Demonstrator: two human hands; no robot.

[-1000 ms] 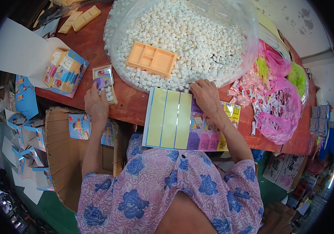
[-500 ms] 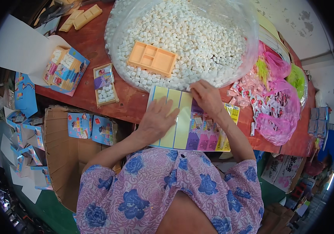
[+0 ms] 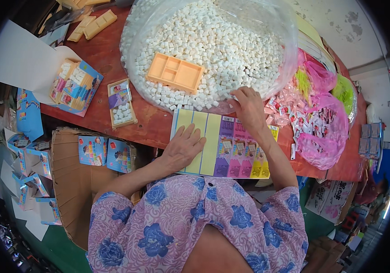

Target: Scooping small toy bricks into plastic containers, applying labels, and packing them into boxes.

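Observation:
A sheet of label strips (image 3: 211,148) lies at the table's front edge, against my shirt. Its left part is bare pale-yellow backing; its right part carries printed purple, pink and yellow labels (image 3: 232,157). My left hand (image 3: 183,148) rests flat on the backing with its fingers stretched. Over the sheet's upper right edge is my right hand (image 3: 249,110), fingers loosely bent and thumb apart, with nothing visible in it. Just beyond it, a large clear bag (image 3: 290,34) holds many small white marshmallows (image 3: 231,50). An empty peach compartment tray (image 3: 188,75) sits on them.
Left on the red table stand a filled tray (image 3: 122,103) and an open display box (image 3: 90,93). Pink bags (image 3: 320,148) and small packets (image 3: 280,107) lie at right. A cardboard carton (image 3: 70,182) with blue boxes is below left; folded boxes (image 3: 35,184) lie beyond it.
My right hand has moved right and slightly up from the sheet's top edge, and its thumb and fingers have parted. My left hand stays flat on the sheet. The view has shifted slightly.

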